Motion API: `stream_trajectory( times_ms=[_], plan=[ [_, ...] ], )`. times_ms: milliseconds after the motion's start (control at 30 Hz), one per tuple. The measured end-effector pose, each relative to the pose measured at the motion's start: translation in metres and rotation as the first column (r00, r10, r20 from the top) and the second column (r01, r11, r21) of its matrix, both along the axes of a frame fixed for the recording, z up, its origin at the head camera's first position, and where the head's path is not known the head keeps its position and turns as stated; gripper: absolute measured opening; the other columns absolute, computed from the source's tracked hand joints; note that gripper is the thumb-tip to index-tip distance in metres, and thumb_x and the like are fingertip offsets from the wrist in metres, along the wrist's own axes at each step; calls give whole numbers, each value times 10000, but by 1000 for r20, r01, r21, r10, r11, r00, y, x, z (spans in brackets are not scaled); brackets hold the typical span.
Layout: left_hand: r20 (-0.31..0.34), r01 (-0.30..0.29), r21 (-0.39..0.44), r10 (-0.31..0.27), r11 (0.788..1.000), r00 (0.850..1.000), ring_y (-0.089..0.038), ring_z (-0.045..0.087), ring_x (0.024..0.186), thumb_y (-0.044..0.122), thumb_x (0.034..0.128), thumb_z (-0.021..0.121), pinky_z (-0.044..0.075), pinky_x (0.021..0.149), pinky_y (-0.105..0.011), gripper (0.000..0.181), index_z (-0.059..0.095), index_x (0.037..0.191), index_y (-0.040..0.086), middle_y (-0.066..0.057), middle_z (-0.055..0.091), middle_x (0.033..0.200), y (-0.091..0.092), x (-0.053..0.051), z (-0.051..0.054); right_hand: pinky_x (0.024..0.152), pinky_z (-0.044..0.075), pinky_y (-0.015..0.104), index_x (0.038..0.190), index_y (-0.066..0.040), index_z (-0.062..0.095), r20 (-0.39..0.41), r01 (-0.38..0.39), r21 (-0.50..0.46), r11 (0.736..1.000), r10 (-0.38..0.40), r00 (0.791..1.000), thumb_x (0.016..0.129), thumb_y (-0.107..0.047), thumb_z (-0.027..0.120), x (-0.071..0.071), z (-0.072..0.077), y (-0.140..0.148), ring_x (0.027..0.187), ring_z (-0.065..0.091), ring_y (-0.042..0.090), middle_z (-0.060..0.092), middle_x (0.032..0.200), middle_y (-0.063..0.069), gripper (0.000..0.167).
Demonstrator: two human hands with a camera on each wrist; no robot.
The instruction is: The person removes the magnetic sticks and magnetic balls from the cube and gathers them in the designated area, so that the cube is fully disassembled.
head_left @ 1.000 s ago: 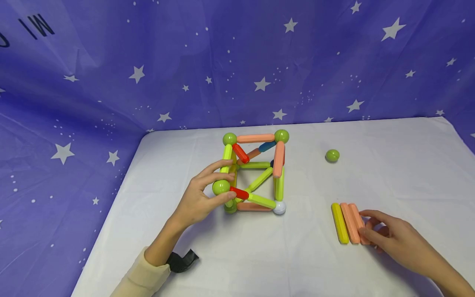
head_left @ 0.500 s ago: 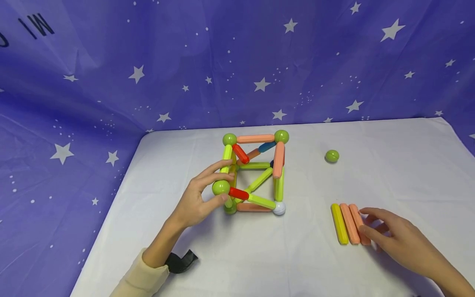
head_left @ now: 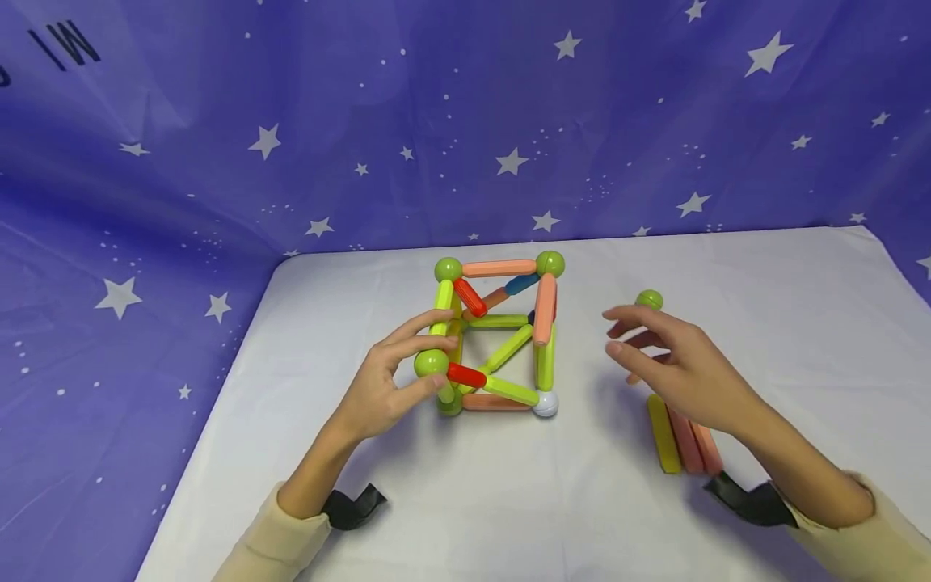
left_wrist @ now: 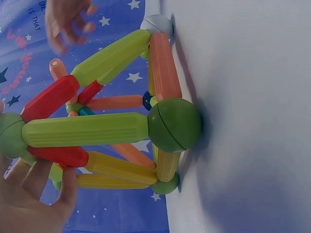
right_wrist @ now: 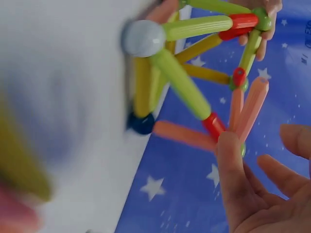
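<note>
A cube-like frame (head_left: 545, 311) of coloured magnetic rods and balls stands on the white table. My left hand (head_left: 378, 384) holds its near left top corner, with fingers over the lime rod (head_left: 444, 297) and thumb by the green ball (head_left: 431, 364). In the left wrist view, that hand's fingers (left_wrist: 68, 191) touch a red rod (left_wrist: 60, 155). My right hand (head_left: 680, 368) hovers between the frame and the loose rods, fingers loosely bent around nothing. Partly beneath it lie a yellow rod (head_left: 664, 436) and two salmon rods (head_left: 686, 444).
A loose green ball (head_left: 650, 300) lies just beyond my right hand. One salmon rod (right_wrist: 254, 107) juts from the frame's far right top corner with a free end. A starry purple cloth (head_left: 407, 105) hangs behind the white table (head_left: 524, 517).
My right hand has left the loose rods and moved up and left toward the frame, carrying nothing. The left thumb has drawn back from the red rod to the ball; the left hand otherwise stays put.
</note>
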State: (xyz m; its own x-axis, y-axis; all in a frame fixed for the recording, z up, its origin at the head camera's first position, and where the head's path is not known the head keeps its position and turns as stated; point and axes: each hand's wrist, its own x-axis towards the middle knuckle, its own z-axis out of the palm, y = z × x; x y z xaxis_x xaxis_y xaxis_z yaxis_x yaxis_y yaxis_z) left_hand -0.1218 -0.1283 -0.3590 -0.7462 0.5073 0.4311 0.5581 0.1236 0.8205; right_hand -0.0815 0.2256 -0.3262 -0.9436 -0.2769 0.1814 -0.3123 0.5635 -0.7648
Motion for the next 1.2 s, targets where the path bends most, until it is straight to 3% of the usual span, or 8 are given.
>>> stream_trajectory(
  times_ms=[200,433,567,867,967,1100,1200],
  plan=[
    [4,-7,11,7,1000,1000,-276,442,1341,20,845,643,269,1093,-617,342,689,1183,35,-136,491,1436,2,0,-1,664,590,409,1442,-104,457,138,-80,-179,981,105,985,1002,-207,604,-42,14,-30,892,671,303,605,1162,150,475],
    [-4,-8,12,8,1000,1000,-274,442,1342,17,841,642,266,1081,-645,342,689,1179,29,-122,495,1435,3,-1,-1,630,593,404,1423,-81,473,224,-46,-238,970,101,969,945,-241,694,-66,14,-55,922,647,324,583,1099,159,551],
    [0,-17,8,17,1000,1000,-260,438,1346,22,842,642,263,1083,-643,344,691,1182,36,-70,499,1438,2,0,0,595,589,379,1363,-41,536,213,-16,-198,980,59,975,926,-264,719,-70,15,-63,800,672,331,614,1019,164,524],
    [5,-18,10,18,1000,1000,-267,440,1344,12,836,635,261,1080,-649,350,692,1181,34,-162,492,1427,2,1,-1,544,577,370,1228,-15,631,154,11,-121,993,8,988,889,-176,754,-72,16,-70,682,672,269,643,889,142,395],
    [4,-20,11,20,1000,1000,-270,443,1341,13,835,637,262,1079,-650,349,694,1179,36,-131,498,1429,2,0,-1,564,583,392,1230,-3,618,190,30,-159,987,1,982,888,-123,741,-73,15,-70,700,675,316,627,901,164,383],
    [3,-14,15,14,1000,1000,-290,446,1338,9,837,639,262,1077,-654,347,692,1179,31,-135,496,1430,2,0,-1,632,593,412,1272,11,581,287,77,-263,962,2,958,902,-69,701,-73,15,-70,775,673,376,581,951,203,397],
    [2,-15,17,15,1000,1000,-306,447,1335,9,836,642,263,1080,-649,342,693,1173,30,-144,495,1430,2,0,-2,647,594,413,1270,14,569,303,91,-301,949,5,953,903,-88,708,-73,13,-71,793,666,380,561,953,209,405]
  ],
)
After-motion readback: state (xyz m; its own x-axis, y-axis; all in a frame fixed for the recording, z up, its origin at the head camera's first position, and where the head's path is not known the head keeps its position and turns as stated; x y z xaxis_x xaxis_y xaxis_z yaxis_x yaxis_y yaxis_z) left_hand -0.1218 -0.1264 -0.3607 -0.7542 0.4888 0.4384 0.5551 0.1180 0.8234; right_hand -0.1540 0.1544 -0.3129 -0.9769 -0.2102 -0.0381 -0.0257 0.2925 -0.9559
